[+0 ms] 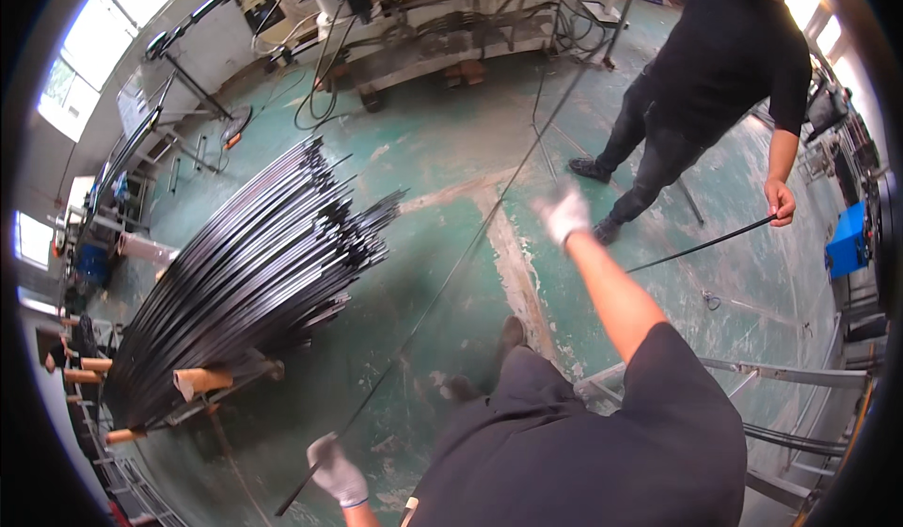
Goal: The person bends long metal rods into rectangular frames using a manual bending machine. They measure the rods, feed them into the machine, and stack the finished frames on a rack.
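Note:
My left hand (337, 471), in a white glove, is closed round a long thin black rod (406, 346) near its lower end. This rod slants up and away across the view toward the machinery at the back. My right hand (564, 214), also white-gloved, is raised in front of me at the end of my outstretched arm. Motion smears its fingers, and I cannot make out anything in it. Left of the rod lies a big bundle of long black rods (240, 235), with uneven ends pointing away from me.
Wooden rollers (202, 381) on a metal rack support the bundle. At the right stands a person in black (715, 56), whose hand (779, 202) holds another black rod (705, 244). A machine bench (442, 52) stands at the back, metal rails (790, 373) at the right, a blue box (847, 241) beyond.

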Motion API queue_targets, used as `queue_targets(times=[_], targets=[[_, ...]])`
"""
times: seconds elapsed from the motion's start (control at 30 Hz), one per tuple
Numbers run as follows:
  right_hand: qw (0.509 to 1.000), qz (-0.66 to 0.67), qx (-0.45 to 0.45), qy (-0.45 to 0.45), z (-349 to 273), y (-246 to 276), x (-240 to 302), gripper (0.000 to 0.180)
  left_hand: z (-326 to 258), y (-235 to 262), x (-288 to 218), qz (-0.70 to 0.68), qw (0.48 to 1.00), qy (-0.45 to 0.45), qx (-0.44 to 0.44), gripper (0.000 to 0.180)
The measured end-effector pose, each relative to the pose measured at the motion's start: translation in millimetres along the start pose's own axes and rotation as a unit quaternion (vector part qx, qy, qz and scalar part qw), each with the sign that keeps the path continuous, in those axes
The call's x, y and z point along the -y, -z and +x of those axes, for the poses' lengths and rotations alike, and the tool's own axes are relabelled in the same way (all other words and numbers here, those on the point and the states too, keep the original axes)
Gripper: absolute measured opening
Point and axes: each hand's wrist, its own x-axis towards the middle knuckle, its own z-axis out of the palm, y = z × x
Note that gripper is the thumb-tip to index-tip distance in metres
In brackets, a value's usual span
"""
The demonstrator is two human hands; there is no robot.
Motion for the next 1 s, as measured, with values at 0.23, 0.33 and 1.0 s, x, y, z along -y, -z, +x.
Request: queue_targets(times=[0.23, 0.33, 1.0], targets=[[0.969, 0.200, -0.132, -0.055, 88.4, 27.1, -4.1, 0.057, 7.0, 241.9, 124.9, 0.073, 0.956, 0.039, -0.280, 0.021], [0.955, 0.298, 0.001, 0.012, 77.3, 14.7, -24.8, 0.032, 22.5, 281.0, 131.1, 0.041, 0.962, 0.052, -0.265, 0.018], [0.924, -0.008, -0.322, -0.207, -168.1, 350.9, -142.0, 0.044, 240.0, -158.5, -186.1, 0.000, 0.975, -0.150, 0.164, 0.013]])
